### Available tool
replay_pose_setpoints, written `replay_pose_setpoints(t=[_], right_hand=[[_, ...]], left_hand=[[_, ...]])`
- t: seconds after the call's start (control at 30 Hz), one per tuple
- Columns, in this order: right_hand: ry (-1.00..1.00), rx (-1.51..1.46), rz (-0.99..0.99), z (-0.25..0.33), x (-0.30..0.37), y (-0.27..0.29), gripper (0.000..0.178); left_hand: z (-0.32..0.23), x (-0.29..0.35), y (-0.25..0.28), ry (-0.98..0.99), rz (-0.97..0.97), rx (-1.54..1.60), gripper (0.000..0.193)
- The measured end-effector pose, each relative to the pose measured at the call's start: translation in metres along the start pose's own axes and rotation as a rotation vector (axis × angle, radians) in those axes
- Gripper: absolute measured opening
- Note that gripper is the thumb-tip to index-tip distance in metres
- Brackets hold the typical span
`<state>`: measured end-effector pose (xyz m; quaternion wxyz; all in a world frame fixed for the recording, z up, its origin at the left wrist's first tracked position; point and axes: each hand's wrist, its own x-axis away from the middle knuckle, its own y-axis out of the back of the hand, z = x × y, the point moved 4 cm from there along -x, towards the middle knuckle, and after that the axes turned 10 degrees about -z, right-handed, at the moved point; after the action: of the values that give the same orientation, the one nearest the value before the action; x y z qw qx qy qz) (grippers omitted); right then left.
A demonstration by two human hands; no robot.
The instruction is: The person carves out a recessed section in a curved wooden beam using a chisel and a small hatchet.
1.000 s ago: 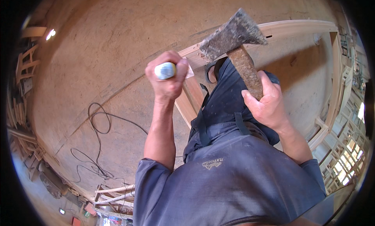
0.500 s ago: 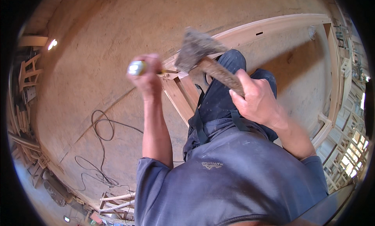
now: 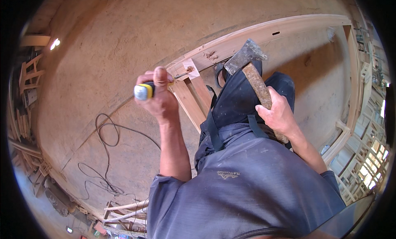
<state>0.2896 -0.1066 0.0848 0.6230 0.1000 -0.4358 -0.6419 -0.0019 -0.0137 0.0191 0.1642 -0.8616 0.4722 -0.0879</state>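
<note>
My left hand [image 3: 161, 102] is wrapped round a chisel [image 3: 143, 91] with a black and yellow handle and a metal cap. Its narrow blade points right, toward a pale, freshly cut patch [image 3: 191, 69] with a chipped hollow at the corner of a wooden frame [image 3: 247, 40]. Whether the blade's tip touches the wood, I cannot tell. In my right hand [image 3: 279, 115] is a hatchet [image 3: 259, 85], gripped by its worn wooden handle. The hatchet's grey head is raised over my knee, apart from the chisel. Curled wood shavings [image 3: 210, 55] lie on the frame's long rail.
My bent knee [image 3: 243, 84] sits close beside the frame. A thin dark cable [image 3: 108, 146] loops over the dusty floor at the left. More wooden frames [image 3: 123, 216] stand at the lower left, and slatted wooden pieces [image 3: 363, 156] along the right.
The hatchet has swung right, away from the chisel, with its head turned. My left hand has tilted and the chisel's cap sits lower. Shavings on the rail have come into sight.
</note>
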Motion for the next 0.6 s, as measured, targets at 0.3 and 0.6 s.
replay_pose_setpoints(t=[0.3,0.6], right_hand=[[-0.041,0.014,0.011,-0.004,0.003,-0.001,0.031],[-0.144,0.018,-0.021,-0.012,0.004,-0.001,0.024]], left_hand=[[0.01,0.057,-0.031,-0.092,0.084,-0.381,0.027],[0.022,0.076,-0.051,-0.461,0.248,-0.303,0.024]])
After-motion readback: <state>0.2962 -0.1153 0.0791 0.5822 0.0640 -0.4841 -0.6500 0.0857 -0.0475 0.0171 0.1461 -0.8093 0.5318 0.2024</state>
